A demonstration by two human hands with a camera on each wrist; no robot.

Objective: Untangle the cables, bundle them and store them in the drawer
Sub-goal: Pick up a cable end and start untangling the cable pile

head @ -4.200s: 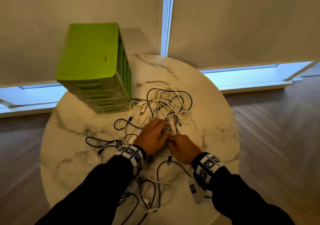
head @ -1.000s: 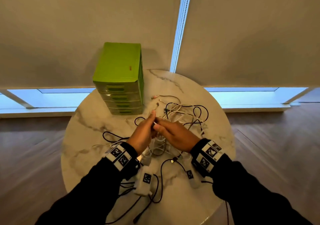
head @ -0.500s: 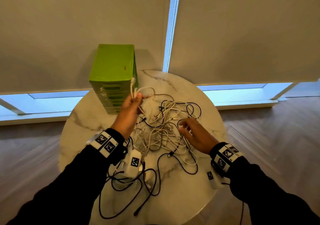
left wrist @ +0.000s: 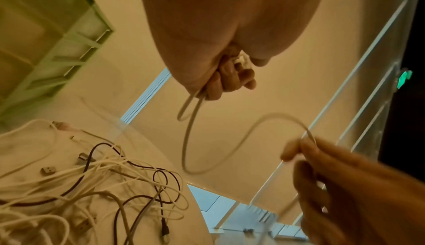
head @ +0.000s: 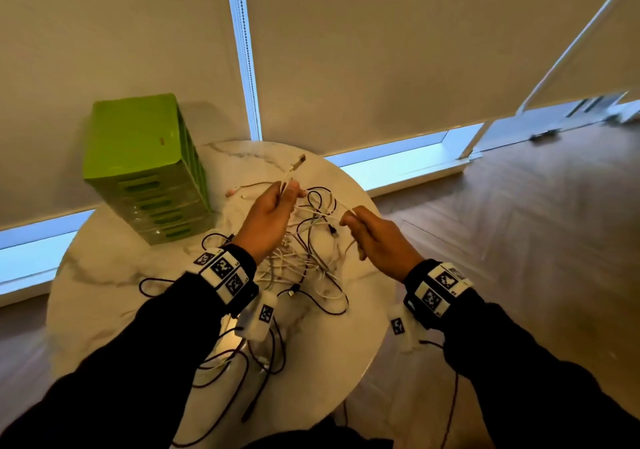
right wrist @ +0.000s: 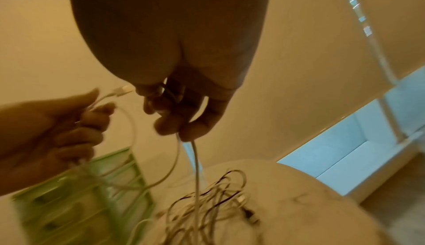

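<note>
Half a second ago my right hand (head: 377, 240) was down on the heap of cables (head: 304, 251) while my left hand (head: 268, 220) lifted a white cable (left wrist: 190, 139) near the green drawer unit (head: 145, 168). Now both hands are raised above the surface (head: 104, 275) and the same white cable runs between them. My left fingers (left wrist: 216, 85) are curled round a small folded loop of it, with the plug end sticking up past the knuckles in the head view. My right fingers (right wrist: 170, 121) pinch it further along, and from there it drops straight down into the heap, so one end is still caught among the others. I read this as the start of coiling: the first loop is made, and the right hand is set to feed more length across. It means one cable is partly freed but not yet clear of the tangle. The rest, white and dark, still lie knotted on the round marble surface just below my hands, with more dark loops trailing toward the near edge. The drawer unit stands at the far left of the surface, and every drawer looks closed, so nothing is stored yet. Pulling too fast could drag the whole heap up.
</note>
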